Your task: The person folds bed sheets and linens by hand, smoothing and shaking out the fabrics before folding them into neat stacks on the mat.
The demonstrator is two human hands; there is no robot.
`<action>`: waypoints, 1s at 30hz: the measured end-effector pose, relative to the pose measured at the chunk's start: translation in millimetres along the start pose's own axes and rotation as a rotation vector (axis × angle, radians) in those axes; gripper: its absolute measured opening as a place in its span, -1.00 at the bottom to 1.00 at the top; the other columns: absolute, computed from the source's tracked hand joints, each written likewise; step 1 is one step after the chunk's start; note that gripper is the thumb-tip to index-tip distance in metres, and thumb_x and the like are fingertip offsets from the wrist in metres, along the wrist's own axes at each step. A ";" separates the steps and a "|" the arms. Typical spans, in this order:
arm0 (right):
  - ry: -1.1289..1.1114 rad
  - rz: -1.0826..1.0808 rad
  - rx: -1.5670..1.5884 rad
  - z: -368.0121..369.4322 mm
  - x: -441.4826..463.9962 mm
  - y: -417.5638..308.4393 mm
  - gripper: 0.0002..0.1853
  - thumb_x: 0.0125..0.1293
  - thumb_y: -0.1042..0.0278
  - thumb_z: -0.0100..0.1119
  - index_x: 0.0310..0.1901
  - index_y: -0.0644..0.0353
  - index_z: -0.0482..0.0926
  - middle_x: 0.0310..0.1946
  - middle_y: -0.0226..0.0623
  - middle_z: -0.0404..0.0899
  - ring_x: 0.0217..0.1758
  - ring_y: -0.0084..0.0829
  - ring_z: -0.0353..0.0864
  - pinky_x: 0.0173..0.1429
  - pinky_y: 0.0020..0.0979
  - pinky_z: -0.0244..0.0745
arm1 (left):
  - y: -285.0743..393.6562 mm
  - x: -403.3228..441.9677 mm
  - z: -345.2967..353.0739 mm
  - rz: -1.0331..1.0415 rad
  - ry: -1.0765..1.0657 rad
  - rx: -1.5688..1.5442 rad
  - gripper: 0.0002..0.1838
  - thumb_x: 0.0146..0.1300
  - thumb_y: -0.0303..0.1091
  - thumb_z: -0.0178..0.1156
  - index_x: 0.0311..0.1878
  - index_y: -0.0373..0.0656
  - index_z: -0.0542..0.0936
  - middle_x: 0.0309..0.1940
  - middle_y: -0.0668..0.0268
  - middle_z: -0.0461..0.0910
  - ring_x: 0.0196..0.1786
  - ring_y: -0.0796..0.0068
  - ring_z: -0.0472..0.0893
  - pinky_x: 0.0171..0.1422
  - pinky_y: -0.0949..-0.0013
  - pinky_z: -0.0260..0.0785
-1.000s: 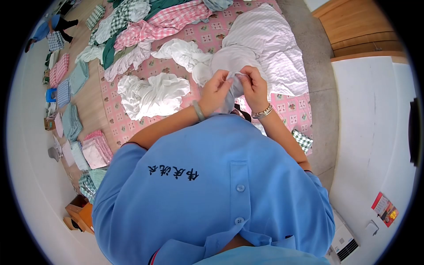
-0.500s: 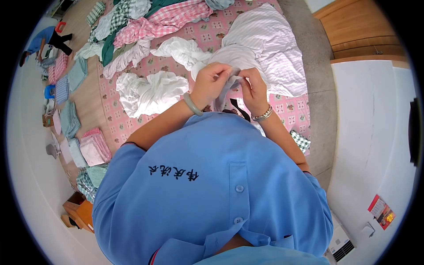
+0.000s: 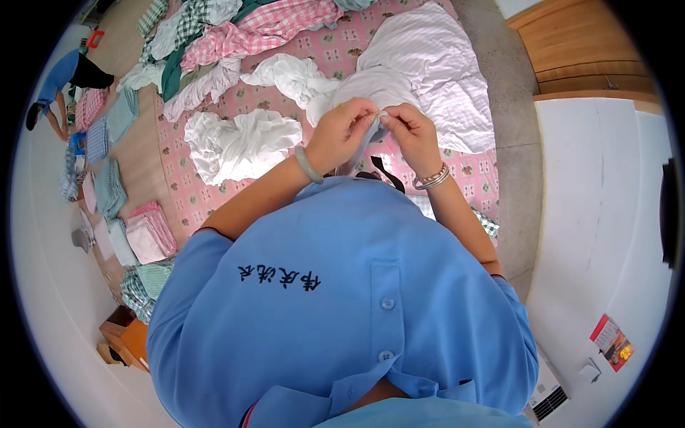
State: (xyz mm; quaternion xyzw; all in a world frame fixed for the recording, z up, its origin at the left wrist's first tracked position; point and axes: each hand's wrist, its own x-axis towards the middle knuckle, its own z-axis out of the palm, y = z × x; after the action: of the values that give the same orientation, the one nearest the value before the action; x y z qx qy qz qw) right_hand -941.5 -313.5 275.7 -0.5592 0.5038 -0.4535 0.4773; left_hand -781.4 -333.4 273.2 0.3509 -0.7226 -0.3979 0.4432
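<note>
My left hand (image 3: 338,137), with a green bangle at the wrist, pinches a pale grey-white piece of cloth (image 3: 366,140) between thumb and fingers. Close beside it, my right hand (image 3: 415,138), wearing silver bracelets, grips the same cloth with its fingertips nearly touching the left ones. The cloth hangs down toward my body; its lower end is hidden there. Just beyond my hands spreads a large white bed linen with faint stripes (image 3: 446,82). Whether the held cloth is part of it I cannot tell. A crumpled white cloth (image 3: 239,146) lies left of my left forearm.
Pink patterned floor covering (image 3: 474,175) lies underneath. Pink and green checked cloths (image 3: 260,32) are heaped at the far left. Folded stacks (image 3: 151,235) line the left side, where another person in blue (image 3: 63,75) bends over. A wooden cabinet (image 3: 585,50) stands at right.
My hands have drawn closer together at the cloth, the right one shifting slightly. The person at the far left has bent lower and reaches toward the stacks.
</note>
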 end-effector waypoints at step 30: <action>1.525 -0.470 -0.110 -260.1 -205.0 -124.0 -0.89 0.16 0.37 0.03 -0.38 0.21 0.39 -0.43 -0.38 0.44 -0.34 -0.54 0.36 -0.28 -0.50 0.26 | -188.8 -31.0 -112.9 -0.496 -0.465 0.471 -0.74 0.01 -0.37 0.08 -0.18 -0.18 0.48 -0.35 0.17 0.53 -0.31 0.32 0.54 -0.19 0.37 0.36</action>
State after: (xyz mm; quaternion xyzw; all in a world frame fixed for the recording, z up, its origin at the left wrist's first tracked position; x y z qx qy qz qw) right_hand -1198.9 -124.7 427.9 -0.2094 0.5819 -0.7741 -0.1353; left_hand -637.3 -419.0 127.5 0.5070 -0.7684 -0.3849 0.0665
